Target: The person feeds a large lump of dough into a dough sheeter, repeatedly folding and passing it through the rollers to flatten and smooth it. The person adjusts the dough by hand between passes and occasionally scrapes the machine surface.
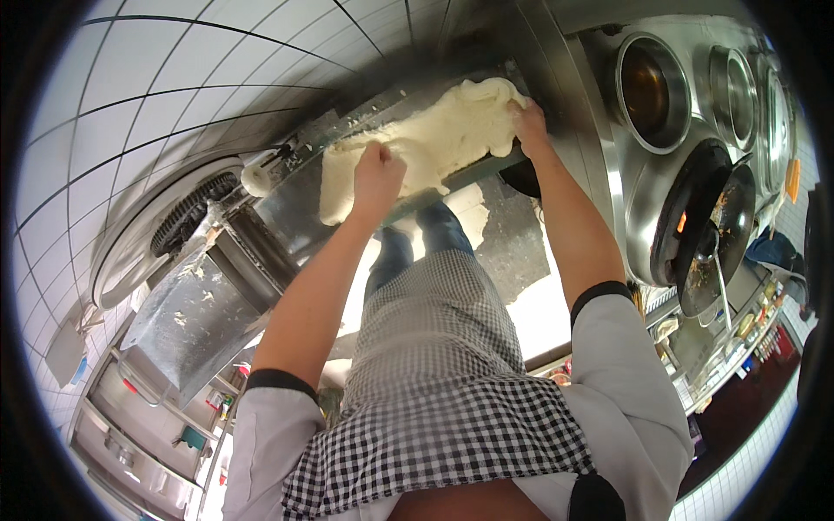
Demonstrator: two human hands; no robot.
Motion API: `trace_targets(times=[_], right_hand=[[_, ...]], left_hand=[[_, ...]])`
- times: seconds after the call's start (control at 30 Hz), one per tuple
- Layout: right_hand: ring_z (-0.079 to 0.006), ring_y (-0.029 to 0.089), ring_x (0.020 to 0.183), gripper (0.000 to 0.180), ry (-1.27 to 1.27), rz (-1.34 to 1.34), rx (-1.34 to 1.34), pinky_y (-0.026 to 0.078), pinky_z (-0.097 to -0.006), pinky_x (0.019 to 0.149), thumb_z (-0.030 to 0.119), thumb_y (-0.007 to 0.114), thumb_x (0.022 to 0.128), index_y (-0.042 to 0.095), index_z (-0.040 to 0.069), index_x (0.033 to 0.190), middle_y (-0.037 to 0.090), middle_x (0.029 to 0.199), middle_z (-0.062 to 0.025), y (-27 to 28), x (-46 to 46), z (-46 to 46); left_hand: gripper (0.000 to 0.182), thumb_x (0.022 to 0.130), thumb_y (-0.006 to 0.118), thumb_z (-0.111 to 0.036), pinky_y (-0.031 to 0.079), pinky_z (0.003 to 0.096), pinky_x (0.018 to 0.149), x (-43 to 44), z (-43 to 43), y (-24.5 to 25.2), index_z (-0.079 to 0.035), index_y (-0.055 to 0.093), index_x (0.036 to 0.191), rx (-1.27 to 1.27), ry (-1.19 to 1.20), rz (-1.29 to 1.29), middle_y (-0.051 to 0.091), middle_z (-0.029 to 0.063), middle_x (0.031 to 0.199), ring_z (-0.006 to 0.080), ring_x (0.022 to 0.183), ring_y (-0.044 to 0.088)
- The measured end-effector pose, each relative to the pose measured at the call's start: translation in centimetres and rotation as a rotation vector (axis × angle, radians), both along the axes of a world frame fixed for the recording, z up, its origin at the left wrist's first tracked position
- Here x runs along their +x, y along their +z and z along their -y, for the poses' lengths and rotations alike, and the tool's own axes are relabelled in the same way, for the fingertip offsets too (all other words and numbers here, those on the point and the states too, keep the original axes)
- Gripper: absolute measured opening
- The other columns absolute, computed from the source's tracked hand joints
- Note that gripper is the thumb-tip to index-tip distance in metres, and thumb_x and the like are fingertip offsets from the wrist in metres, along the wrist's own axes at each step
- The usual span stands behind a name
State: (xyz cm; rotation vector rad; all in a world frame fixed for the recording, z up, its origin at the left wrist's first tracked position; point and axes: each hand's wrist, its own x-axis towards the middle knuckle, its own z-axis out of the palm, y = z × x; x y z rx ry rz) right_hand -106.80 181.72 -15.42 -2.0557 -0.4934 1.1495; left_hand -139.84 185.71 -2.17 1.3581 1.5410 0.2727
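A long slab of pale, soft dough [449, 133] lies across a metal work surface [287, 205] in front of me. Its right end is thick and folded, and its front edge droops near the rim. My right hand [531, 129] grips that right end, with the fingertips partly hidden in the dough. Nearer the left end, my left hand [380, 174] is curled into a fist against the top of the dough; no dough shows between its fingers. Dough crumbs [355, 120] are scattered along the back of the surface.
At left stands a machine with a black toothed wheel [192, 211] and a dough-smeared metal panel [195, 319]. To the right are a steel bowl of brown liquid [651, 91], another steel container [733, 98] and a dark wok [707, 286] holding a ladle [722, 283]. White tiles [163, 71] line the wall.
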Motion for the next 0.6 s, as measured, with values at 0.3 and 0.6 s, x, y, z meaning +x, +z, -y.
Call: trace_targets(times=[0.3, 0.6], right_hand=[[-0.0278, 0.065, 0.108, 0.055, 0.087, -0.035, 0.113, 0.054, -0.0404, 0.089, 0.026, 0.069, 0.097, 0.054, -0.002, 0.142, 0.065, 0.127, -0.0185, 6.2, -7.9, -0.7], [-0.0371, 0.050, 0.138, 0.055, 0.468, 0.398, 0.146, 0.043, -0.0479, 0.113, 0.010, 0.064, 0.090, 0.056, 0.000, 0.143, 0.052, 0.148, -0.0282, 0.1, -7.1, 0.2]], left_hand=[[0.041, 0.087, 0.068, -0.011, 0.054, 0.0468, 0.084, 10.2, -1.8, -3.0, -0.001, 0.052, 0.123, 0.126, -0.101, 0.024, 0.068, 0.0223, 0.106, 0.0371, 0.097, 0.070], [0.062, 0.084, 0.066, -0.012, 0.047, 0.0446, 0.109, 1.2, -0.9, -7.1, 0.003, 0.052, 0.143, 0.039, 0.032, -0.058, 0.063, 0.0304, 0.134, 0.0425, 0.126, 0.061]])
